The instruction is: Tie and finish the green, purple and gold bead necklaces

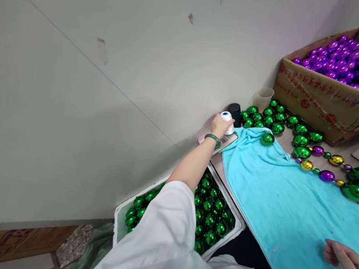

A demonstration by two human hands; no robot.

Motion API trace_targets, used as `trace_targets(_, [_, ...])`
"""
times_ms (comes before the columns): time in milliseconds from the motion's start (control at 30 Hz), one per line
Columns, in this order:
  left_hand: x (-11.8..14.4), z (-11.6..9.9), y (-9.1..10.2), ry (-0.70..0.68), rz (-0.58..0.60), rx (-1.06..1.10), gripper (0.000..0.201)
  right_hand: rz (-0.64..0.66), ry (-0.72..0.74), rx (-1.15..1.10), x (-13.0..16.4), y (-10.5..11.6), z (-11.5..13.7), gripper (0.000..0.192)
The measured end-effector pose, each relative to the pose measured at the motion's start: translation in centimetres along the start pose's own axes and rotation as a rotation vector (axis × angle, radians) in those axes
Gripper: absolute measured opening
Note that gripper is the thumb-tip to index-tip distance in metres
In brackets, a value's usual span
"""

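Note:
My left hand (pixel 220 126), with a green bangle at the wrist, reaches to the back of the table by the wall. Its fingers are closed around a small white rounded object with a blue spot on top (pixel 227 122); its exact kind is unclear. A flat pale card-like item (pixel 227 142) lies just under that hand, beside a black cylinder (pixel 234 113). Over the turquoise towel (pixel 279 190) at lower right is my right hand (pixel 347 265), fingers curled and thumb against the index finger. Whatever it may hold is hidden. Faint clear strands show on the towel near it.
A cardboard box (pixel 327 96) full of shiny purple beads stands at back right. Loose green beads (pixel 278 128) and a translucent cup (pixel 263 98) are before it. Strung multicoloured beads (pixel 327 176) cross the towel's far edge. Below my left arm sits a white foam box (pixel 236 226) of green beads.

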State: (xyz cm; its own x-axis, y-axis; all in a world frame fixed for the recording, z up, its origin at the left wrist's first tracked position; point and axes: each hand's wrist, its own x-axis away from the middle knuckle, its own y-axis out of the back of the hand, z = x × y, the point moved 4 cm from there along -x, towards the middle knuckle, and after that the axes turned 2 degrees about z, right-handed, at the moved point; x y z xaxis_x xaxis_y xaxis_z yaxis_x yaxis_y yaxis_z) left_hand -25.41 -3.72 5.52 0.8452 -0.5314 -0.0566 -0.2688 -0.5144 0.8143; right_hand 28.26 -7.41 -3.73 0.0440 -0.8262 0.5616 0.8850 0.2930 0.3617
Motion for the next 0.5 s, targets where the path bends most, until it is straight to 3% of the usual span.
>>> trace_targets(133, [0.1,-0.5,1.7,-0.039,-0.075,0.051,0.046,0.013,-0.051,0.012,0.0,0.7,-0.2,0.063])
trace_targets(233, [1.0,-2.2,2.7,-0.179,-0.089,0.186,0.043,0.005,-0.085,0.003,-0.3,1.2,-0.7,0.063])
trace_targets(367, [1.1,-7.2,2.0,-0.413,-0.009,0.228,0.051,0.016,-0.096,-0.034,-0.7,0.6,-0.1,0.061])
trace_targets(500, [-2.2,-12.8,0.5,-0.516,0.026,0.072,0.052,0.019,-0.070,-0.091,-1.0,0.0,0.8,0.059])
